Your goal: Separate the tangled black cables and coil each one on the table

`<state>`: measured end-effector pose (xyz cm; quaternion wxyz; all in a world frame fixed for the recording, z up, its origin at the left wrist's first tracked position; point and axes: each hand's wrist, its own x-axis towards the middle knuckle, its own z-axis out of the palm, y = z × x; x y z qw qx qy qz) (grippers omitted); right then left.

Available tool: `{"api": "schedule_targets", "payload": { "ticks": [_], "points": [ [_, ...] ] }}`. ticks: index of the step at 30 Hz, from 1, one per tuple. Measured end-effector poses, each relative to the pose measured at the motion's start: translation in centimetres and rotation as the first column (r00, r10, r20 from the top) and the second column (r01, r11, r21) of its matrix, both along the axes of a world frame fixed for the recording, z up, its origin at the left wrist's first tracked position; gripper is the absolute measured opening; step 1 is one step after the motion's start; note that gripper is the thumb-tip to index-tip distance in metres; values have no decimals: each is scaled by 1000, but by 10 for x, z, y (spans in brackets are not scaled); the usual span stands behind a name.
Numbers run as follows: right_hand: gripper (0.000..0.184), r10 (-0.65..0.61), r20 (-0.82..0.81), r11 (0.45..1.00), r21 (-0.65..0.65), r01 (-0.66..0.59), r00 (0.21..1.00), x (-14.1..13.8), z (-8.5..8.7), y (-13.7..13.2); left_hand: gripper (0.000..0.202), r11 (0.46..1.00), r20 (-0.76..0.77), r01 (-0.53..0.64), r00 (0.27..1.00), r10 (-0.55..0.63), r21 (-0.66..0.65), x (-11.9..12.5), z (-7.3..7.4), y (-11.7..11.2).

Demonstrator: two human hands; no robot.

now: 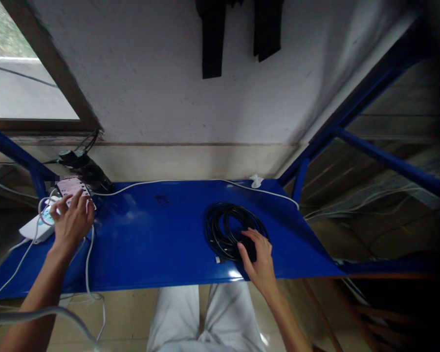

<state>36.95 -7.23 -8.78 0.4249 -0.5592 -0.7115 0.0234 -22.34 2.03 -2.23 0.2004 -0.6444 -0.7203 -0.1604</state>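
Observation:
On the left, my left hand [73,217] lies with its fingers spread over a flat, pink-faced thing like a phone [70,187]. Beside that hand is a white power strip [40,226] with pale blue sockets and white cables around it. My right hand [258,254] rests at the near right side of a coiled black cable [220,222], thumb and fingers apart. A dark part under its palm is too dim to make out. One cable end with a pale metal plug [217,260] points toward me.
The blue tabletop [150,244] has a blue metal frame [330,129] at its sides. Along the wall runs a white cable [161,181], near a crumpled white scrap [256,181]. A black cylindrical object [90,171] leans at the back left. A grey cable [40,313] crosses in front.

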Motion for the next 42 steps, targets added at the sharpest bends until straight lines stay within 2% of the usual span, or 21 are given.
{"api": "schedule_targets", "payload": {
  "ticks": [8, 15, 19, 22, 26, 32, 38, 42],
  "points": [
    [36, -7, 14, 1000, -4, 7, 1000, 0, 2, -1, 46, 999, -52, 46, 998, -45, 26, -16, 6, 33],
    [35, -4, 17, 1000, -17, 5, 1000, 0, 4, -1, 46, 998, -57, 55, 997, -54, 25, -25, 4, 38],
    [35, -3, 17, 1000, -21, 3, 1000, 1, 3, -1, 43, 998, -46, 53, 998, -51, 33, -20, 4, 35],
    [36, 5, 41, 1000, -17, -5, 999, 1, 3, -1, 41, 998, 15, 26, 1000, -27, 65, -6, 4, 21],
    [42, 72, 170, 997, -22, -69, 983, -4, 7, -3, 41, 997, 130, -12, 991, 2, 71, 19, -2, -13],
    [37, 110, 260, 994, -27, -107, 959, -10, 15, -1, 37, 995, 304, 94, 947, -100, 37, 56, -22, -57],
    [32, 127, 258, 991, -79, -110, 958, -12, 19, 6, 32, 947, 384, 319, 869, -312, 46, 97, -41, -64],
    [35, 145, 243, 988, -82, -129, 959, -8, 25, 11, 33, 915, 417, 400, 826, -380, 41, 120, -56, -58]
  ]
}}
